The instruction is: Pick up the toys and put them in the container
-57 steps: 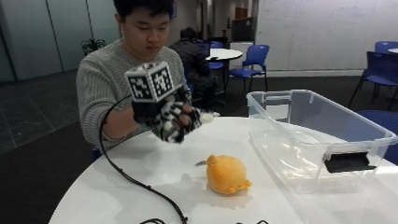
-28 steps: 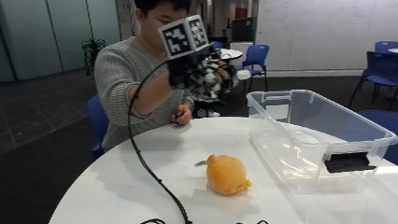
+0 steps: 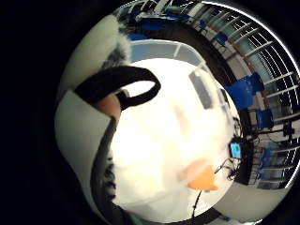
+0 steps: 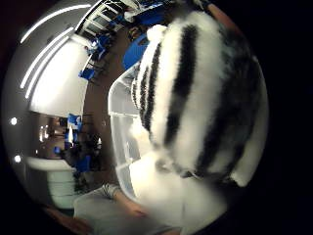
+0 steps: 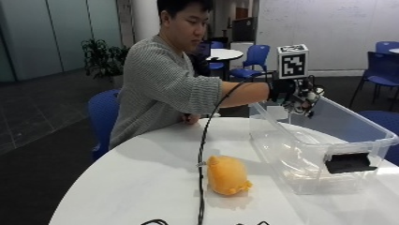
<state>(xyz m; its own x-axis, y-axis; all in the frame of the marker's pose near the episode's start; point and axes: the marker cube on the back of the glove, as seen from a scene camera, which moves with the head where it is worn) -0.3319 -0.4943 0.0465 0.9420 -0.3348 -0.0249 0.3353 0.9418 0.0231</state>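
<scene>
A person in a grey knit sweater [image 5: 165, 89] is seated at a round white table [image 5: 137, 183]; the gloved right hand [image 5: 298, 96] is held out above the clear plastic container [image 5: 368, 133], over its far end; the container stands on the table at about 3 o'clock from the orange plush toy [image 5: 226, 176], which lies on the tabletop near the container's near wall, untouched.

In the right thumb side palm view, a black-and-white striped plush toy [image 4: 205, 98] is seen filling much of the picture, close against the palm, with the container's rim [image 4: 115, 122] beneath it; in the outside view the fingers are seen curled around this striped toy, though little of it shows there.

In the right little finger side palm view, the container's pale interior [image 3: 164, 136] is looked down into, and the orange toy [image 3: 202, 177] is seen beyond its wall on the table.

A black cable [image 5: 203, 154] is draped from the hand across the tabletop, passing just beside the orange toy at its 9 o'clock.
</scene>
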